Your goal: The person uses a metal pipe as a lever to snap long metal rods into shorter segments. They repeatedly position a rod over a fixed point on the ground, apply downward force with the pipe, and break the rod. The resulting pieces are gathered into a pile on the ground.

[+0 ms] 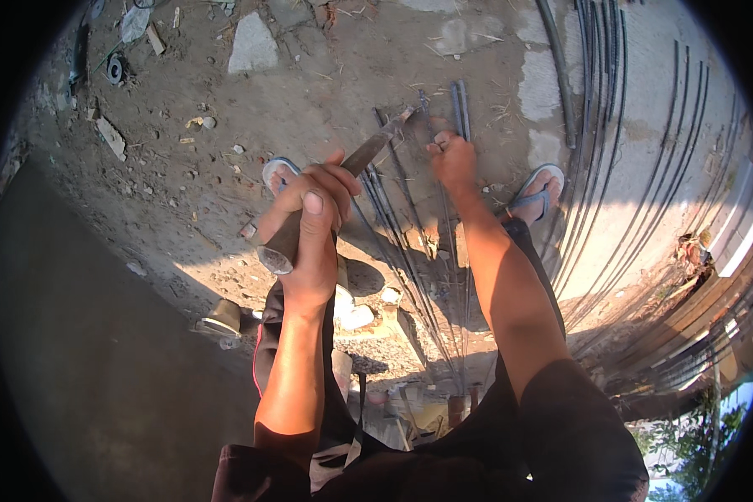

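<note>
Sleeves (pixel 581 418), left grip (pixel 314 205) on bar (pixel 372 151), dirt (pixel 251 113), concrete (pixel 647 75)

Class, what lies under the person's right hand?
Dark rods show just beyond the right hand, over bare ground. The hand covers whatever lies directly beneath; whether it grips a rod cannot be told.

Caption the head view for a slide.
Left hand grips a long bar; right hand curls beside thin dark rods.

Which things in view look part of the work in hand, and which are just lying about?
Apparently in use:
- thick bar, held in the left hand
- thin dark rods, near the right hand

Seemingly lying about:
- pale flat slab
- dark ring
</note>
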The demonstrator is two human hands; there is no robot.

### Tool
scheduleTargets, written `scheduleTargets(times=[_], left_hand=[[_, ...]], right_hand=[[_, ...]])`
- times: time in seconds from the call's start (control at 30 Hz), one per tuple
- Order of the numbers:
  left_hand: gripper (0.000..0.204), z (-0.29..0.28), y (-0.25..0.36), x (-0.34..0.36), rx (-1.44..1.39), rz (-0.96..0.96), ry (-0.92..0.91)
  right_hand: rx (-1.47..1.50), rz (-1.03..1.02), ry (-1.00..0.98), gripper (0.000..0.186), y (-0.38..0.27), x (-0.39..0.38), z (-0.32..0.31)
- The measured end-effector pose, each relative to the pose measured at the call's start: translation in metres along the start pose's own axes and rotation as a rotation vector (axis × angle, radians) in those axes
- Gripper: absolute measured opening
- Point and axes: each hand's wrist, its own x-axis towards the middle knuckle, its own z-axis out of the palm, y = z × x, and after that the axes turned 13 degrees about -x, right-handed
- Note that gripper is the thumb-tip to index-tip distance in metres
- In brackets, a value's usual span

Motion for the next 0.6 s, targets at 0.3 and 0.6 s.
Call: scheduleTargets(times=[0.3, 0.6], left_hand=[[0.036, 0.014, -0.02, 0.018, -0.125, 0.018, 0.044], [0.035, 0.027, -0.026, 0.017, -0.138, 0.041, 0.042]], right_hand=[[-0.135, 0.001, -0.038, 0.021, -0.007, 0.0, -0.006], [-0.162, -0.023, 0.051, 0.022, -0.008, 0.006, 0.007]])
